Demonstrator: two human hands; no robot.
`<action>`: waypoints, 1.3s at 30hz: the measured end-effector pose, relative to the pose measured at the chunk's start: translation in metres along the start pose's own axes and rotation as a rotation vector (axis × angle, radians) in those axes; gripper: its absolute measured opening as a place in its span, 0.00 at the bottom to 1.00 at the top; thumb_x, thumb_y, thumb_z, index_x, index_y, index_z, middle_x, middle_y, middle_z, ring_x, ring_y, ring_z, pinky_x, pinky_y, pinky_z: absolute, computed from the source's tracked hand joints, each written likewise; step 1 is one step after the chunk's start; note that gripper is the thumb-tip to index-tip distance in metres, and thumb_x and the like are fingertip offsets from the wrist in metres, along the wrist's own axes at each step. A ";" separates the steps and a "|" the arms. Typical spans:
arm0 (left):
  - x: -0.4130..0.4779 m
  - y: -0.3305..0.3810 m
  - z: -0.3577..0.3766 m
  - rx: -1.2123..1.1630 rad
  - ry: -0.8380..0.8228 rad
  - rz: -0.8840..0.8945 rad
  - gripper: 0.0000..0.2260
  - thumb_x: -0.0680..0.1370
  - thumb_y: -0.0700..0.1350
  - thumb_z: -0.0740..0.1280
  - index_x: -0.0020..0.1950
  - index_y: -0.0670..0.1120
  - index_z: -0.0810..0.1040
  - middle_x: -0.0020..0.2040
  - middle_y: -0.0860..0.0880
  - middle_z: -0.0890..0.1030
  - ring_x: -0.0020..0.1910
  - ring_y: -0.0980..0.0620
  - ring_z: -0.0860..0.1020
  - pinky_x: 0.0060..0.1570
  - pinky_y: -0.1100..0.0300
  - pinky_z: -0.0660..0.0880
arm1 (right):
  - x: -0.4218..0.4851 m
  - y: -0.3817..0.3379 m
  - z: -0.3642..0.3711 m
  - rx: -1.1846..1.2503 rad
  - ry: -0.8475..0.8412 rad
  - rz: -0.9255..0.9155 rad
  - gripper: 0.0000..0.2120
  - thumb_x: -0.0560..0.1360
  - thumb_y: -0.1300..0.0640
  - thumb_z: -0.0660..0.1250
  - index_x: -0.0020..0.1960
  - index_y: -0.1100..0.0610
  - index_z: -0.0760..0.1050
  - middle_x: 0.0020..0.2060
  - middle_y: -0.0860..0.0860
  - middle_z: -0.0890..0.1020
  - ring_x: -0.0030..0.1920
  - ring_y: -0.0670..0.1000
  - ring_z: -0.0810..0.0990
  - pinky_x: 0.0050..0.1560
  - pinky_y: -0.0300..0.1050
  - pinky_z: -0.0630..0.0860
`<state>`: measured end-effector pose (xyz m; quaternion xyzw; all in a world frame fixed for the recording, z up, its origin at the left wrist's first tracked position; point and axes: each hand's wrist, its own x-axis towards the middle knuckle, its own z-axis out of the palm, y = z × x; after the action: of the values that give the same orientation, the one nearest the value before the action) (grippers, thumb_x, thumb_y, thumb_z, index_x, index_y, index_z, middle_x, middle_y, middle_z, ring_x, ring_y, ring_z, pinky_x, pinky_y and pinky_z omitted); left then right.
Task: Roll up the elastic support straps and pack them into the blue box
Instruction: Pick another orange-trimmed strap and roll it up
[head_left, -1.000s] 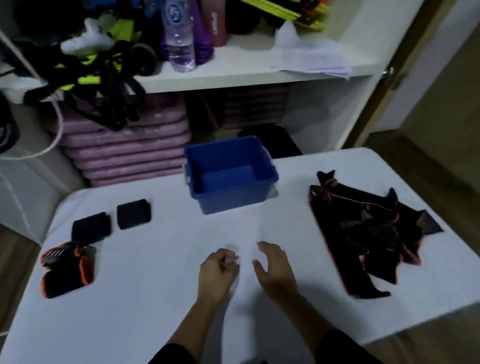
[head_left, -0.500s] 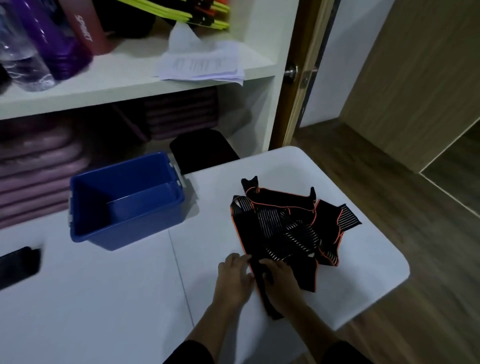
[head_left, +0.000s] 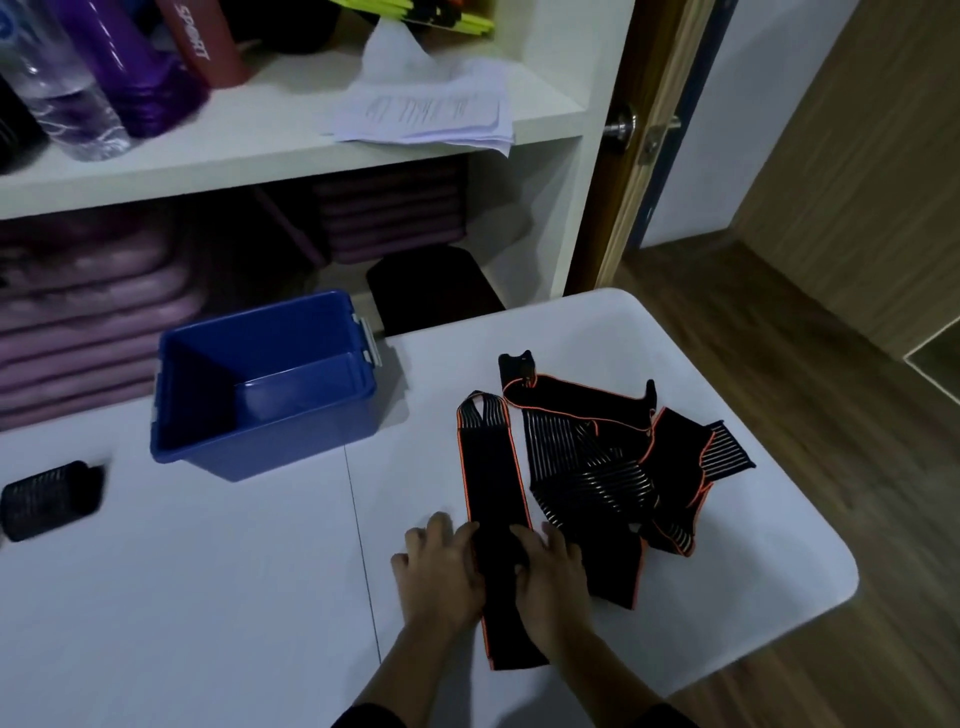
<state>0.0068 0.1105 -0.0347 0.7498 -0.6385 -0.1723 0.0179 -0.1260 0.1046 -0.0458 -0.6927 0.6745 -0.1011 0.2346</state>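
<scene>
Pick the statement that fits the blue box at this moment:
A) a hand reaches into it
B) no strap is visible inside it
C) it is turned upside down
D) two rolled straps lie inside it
B: the blue box stands upright with only bare floor showing inside, while the left hand and right hand rest on a flat strap.

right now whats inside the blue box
The blue box shows only a bare floor and inner walls, nothing packed in it. Its near wall covers the closest strip of floor.
</scene>
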 end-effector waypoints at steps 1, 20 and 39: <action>-0.002 -0.004 -0.001 -0.003 -0.002 -0.030 0.27 0.72 0.56 0.63 0.70 0.59 0.62 0.67 0.51 0.64 0.63 0.47 0.64 0.57 0.52 0.67 | 0.000 -0.004 0.004 0.032 0.024 -0.027 0.25 0.72 0.61 0.67 0.67 0.49 0.69 0.64 0.55 0.72 0.63 0.61 0.70 0.60 0.52 0.73; -0.045 -0.085 0.000 -0.202 0.050 -0.140 0.22 0.76 0.49 0.61 0.70 0.57 0.63 0.63 0.50 0.65 0.59 0.49 0.66 0.55 0.59 0.71 | -0.018 -0.079 0.061 0.479 -0.213 0.062 0.25 0.68 0.70 0.69 0.60 0.50 0.74 0.54 0.49 0.72 0.55 0.51 0.76 0.59 0.46 0.76; -0.125 -0.271 -0.036 -0.109 0.009 -0.470 0.29 0.77 0.46 0.60 0.75 0.56 0.53 0.71 0.49 0.58 0.63 0.45 0.64 0.59 0.52 0.69 | -0.064 -0.227 0.163 0.218 -0.390 -0.412 0.28 0.71 0.66 0.67 0.67 0.48 0.71 0.62 0.44 0.73 0.59 0.45 0.73 0.63 0.36 0.71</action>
<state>0.2595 0.2736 -0.0387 0.8765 -0.4362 -0.2027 0.0206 0.1453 0.1940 -0.0712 -0.7922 0.4470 -0.0833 0.4070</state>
